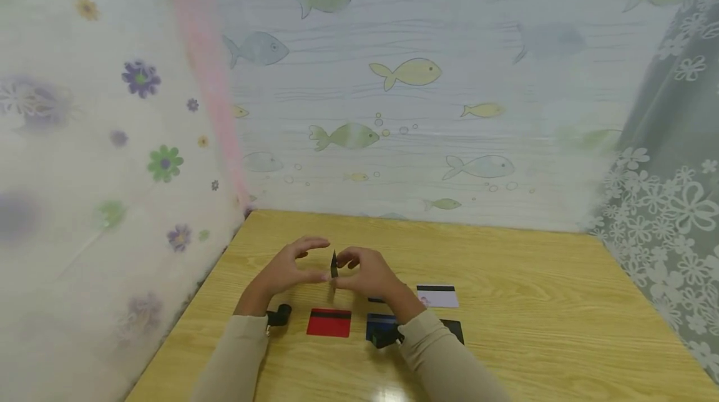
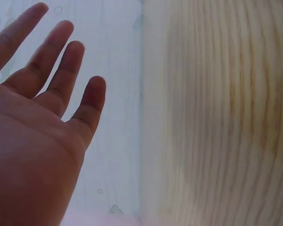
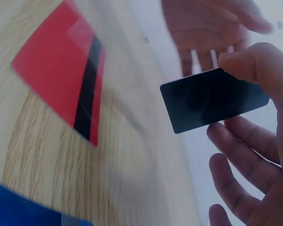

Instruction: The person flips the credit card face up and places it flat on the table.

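My right hand (image 1: 367,271) pinches a dark card (image 3: 214,100) by its edges, between the thumb on one side and fingertips on the opposite one. In the head view that card stands edge-on above the table. Facing it from the left, my left hand (image 1: 288,269) has its fingers spread and holds nothing; the palm (image 2: 33,150) shows in the left wrist view. A red card (image 1: 329,323) with a black stripe lies on the table just below the hands. Under the right wrist lies a blue card (image 1: 377,322), partly covered by the wrist camera.
A white card (image 1: 440,297) with a black stripe lies right of the right hand. A black card (image 1: 454,329) shows partly beside the right sleeve. Another card is mostly hidden behind the right hand. The wooden table (image 1: 539,302) meets a fish-patterned wall covering (image 1: 404,190) at the back.
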The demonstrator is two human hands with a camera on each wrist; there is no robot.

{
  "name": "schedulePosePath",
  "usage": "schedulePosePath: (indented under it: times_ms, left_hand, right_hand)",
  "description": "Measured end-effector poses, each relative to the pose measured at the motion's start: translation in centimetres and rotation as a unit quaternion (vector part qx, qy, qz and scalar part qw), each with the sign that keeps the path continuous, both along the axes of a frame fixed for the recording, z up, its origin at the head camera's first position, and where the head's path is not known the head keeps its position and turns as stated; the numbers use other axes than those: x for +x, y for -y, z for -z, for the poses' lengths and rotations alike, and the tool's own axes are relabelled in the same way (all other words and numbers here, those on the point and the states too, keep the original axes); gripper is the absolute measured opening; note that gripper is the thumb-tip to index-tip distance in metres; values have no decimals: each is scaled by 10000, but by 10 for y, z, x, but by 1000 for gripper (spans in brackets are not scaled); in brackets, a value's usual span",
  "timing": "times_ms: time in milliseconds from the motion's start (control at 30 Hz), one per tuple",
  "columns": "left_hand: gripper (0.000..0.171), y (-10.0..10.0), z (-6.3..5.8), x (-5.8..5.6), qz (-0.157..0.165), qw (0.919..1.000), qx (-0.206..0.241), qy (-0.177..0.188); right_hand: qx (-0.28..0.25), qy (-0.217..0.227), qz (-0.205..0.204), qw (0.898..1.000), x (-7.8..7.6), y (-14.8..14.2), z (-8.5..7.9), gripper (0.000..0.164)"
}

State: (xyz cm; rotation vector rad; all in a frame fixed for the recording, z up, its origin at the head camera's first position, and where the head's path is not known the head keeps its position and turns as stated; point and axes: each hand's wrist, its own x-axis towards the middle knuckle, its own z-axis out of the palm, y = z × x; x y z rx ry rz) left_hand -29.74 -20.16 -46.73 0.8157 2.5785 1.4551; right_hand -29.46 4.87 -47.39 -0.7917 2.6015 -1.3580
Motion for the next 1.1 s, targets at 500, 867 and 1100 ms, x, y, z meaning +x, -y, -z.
schedulePosePath:
  times_ms: [500, 867, 1100]
  left_hand:
    - [45, 0, 11, -1, 143, 9955, -644, 684]
    - [48, 10, 15, -3, -64, 9946, -1013, 228]
    - [50, 13, 12, -3, -121, 9943, -1057, 83]
  right_hand:
    - [-1133, 233, 213, 9931, 10, -1, 7, 48]
    - [-1109, 281, 303, 9930, 11, -1, 15, 49]
    - [-946, 220, 367, 9946, 10, -7, 18, 47]
